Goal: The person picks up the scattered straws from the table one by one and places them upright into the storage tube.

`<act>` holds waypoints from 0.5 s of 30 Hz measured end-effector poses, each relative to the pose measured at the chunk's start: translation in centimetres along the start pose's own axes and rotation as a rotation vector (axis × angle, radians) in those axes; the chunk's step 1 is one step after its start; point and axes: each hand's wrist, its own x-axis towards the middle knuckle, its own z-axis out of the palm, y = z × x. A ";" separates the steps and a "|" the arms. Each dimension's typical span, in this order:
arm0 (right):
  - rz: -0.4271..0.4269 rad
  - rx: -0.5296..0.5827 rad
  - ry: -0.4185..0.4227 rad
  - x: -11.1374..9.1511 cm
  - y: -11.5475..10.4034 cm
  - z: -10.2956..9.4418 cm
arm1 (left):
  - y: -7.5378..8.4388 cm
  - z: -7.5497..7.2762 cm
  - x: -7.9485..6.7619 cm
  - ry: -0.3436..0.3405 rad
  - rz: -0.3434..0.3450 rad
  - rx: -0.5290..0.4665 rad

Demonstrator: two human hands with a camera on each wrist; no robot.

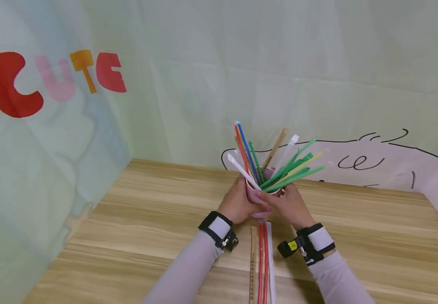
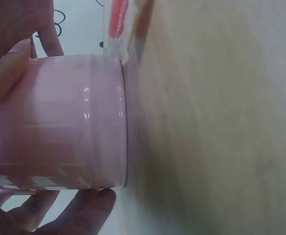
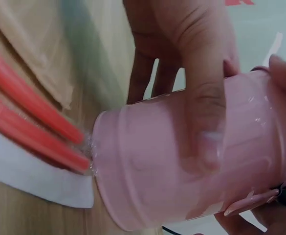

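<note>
Both hands hold a small pink pail [image 1: 255,196] upright between them. My left hand [image 1: 237,204] grips its left side, with the thumb laid across the front of the wall in the right wrist view. My right hand [image 1: 291,204] grips the right side, its thumb near the rim. Out of the pail fan several drinking straws: green straws [image 1: 306,172], a blue straw [image 1: 246,150], white-wrapped straws [image 1: 238,164] and a brown-wrapped straw [image 1: 277,145]. In the left wrist view the pail's base [image 2: 122,122] is at the tabletop; whether it touches I cannot tell.
On the wooden table [image 1: 158,202], in front of the pail, lie a brown-wrapped straw [image 1: 252,261], two red straws [image 1: 260,261] and a white straw [image 1: 271,270], side by side. Their far ends reach close to the pail's base. A printed cloth backdrop [image 1: 204,84] stands behind the table.
</note>
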 end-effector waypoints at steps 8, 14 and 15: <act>0.021 0.055 0.011 -0.2 0.1 0.1 | 0.1 -0.3 -0.3 -0.021 -0.007 0.011; 0.038 0.031 0.016 0.0 0.1 0.0 | 0.3 -0.9 -1.6 -0.056 -0.088 0.295; 0.040 0.031 0.019 0.1 0.3 -0.1 | 0.5 -1.0 -1.9 -0.073 -0.089 0.318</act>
